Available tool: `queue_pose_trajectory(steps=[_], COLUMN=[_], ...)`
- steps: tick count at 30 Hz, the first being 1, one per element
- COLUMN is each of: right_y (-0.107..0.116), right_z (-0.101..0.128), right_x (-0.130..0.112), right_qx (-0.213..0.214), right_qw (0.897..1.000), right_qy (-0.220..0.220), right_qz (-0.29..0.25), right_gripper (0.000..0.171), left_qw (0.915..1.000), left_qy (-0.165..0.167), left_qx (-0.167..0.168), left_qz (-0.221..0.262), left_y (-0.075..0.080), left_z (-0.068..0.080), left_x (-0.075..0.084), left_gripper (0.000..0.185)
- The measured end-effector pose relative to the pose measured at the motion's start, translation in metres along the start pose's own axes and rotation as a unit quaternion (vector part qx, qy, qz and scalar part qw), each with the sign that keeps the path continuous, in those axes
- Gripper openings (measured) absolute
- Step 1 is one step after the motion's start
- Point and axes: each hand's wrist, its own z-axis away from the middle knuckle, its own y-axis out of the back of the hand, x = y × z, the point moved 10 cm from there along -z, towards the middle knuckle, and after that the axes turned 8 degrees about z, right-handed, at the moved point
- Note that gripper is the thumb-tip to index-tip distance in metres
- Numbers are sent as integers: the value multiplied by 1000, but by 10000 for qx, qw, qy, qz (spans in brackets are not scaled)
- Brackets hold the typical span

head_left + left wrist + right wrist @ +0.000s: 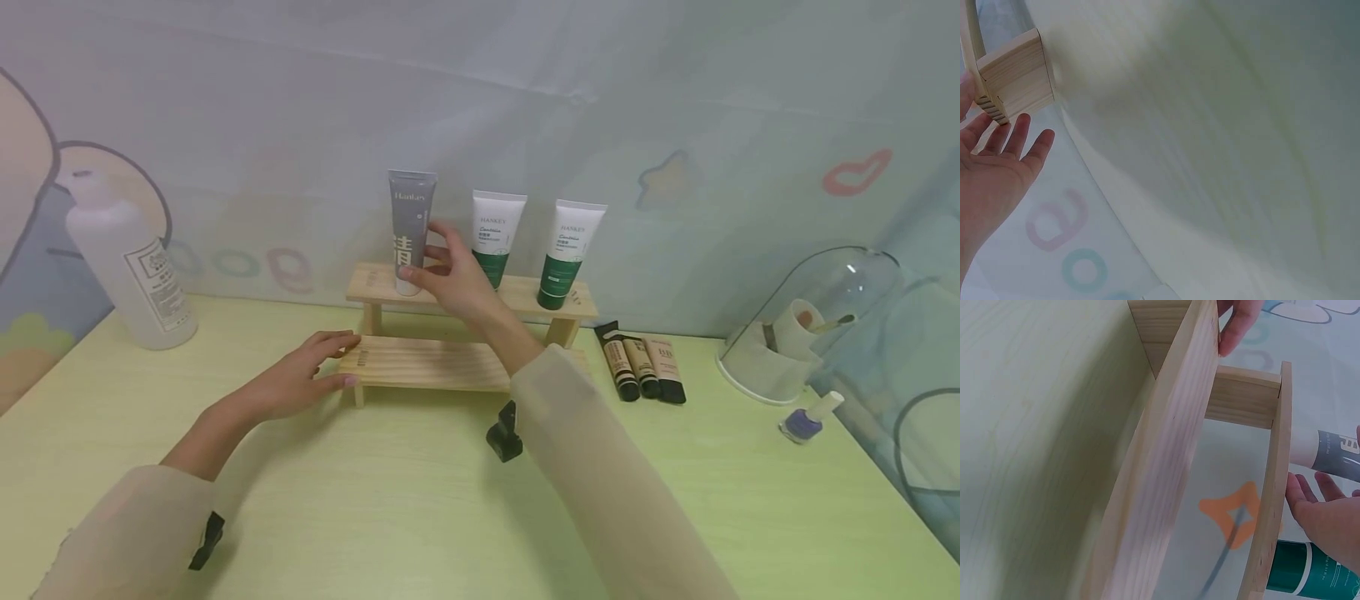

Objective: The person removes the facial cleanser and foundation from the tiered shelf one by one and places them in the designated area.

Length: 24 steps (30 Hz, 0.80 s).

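My right fingers curl round the lower half of the grey tube, thumb on the near side, the others wrapped behind; it stands cap-down on the left end of the rack's top shelf. My left fingers lie straight and slightly spread, tips pressing the left end of the lower shelf, holding nothing.

I judge the tube light and soft-walled: it will dent under a hard squeeze, and the glossy skin may slip. Standing on its cap it is top-heavy and tips easily, so the best hold is low, near the stiff cap shoulder, where I have it. The rack is bare, light wood and would slide on the smooth worktop, hence the steadying left hand.

The head view alone shows the whole row: two white-and-green tubes to the right, well apart from the grey one, and the grip itself. The right wrist view shows the shelves edge-on from below, with the tube's cap end over the top board and my palm beside it, but not the fingers closing. The left wrist view shows only the shelf corner and my flat fingertips against it.
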Motion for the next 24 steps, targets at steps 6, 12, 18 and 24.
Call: queue_pose_trajectory(steps=[6,12,18,24], right_y=[1,1,1,3], right_z=[-1,-2,-2,0], right_x=[0,2,0,-3], right_qx=[121,188,245,338], right_qw=[9999,9996,9985,9975], right_qy=[38,93,211,207], right_qz=[-36,182,447,582], right_gripper=[66,64,62,59], left_qw=[10000,10000,10000,10000], left_qy=[-20,-14,25,16], left_qx=[21,7,9,-1], left_qz=[-11,-10,-32,22], left_y=[0,-1,-1,-1], left_z=[-1,-1,0,0], left_x=[0,0,-1,1], left_gripper=[58,59,59,59])
